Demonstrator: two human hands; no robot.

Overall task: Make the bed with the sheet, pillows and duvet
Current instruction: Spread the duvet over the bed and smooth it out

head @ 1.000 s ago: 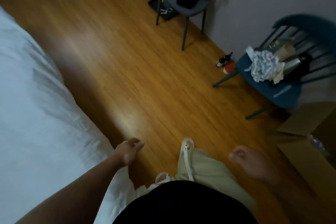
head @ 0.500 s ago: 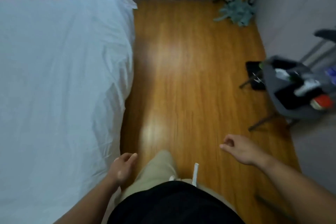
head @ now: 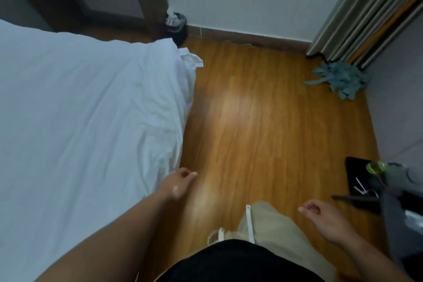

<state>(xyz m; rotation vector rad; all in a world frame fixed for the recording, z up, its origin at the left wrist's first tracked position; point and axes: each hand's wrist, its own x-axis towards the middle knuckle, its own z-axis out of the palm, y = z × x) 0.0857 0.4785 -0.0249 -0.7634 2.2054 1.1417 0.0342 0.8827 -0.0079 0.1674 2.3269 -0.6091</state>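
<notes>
Left hand (head: 177,182) just beside sheet (head: 80,121) edge, fingers loosely curled, empty; right hand (head: 320,217) likewise, well apart from sheet.

Bed (head: 27,190) under rumpled white sheet (head: 80,110); wood floor (head: 263,133), blue mop head (head: 341,80)

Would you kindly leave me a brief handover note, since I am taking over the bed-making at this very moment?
Left hand: empty, fingers relaxed, beside the edge of the white bedding.
Right hand: empty, loosely curled, over the floor.
Done: the bedding lies spread but wrinkled; its far corner hangs loose.
No pillows in view.
To do: smooth the wrinkles, tidy that corner, place the pillows.
</notes>
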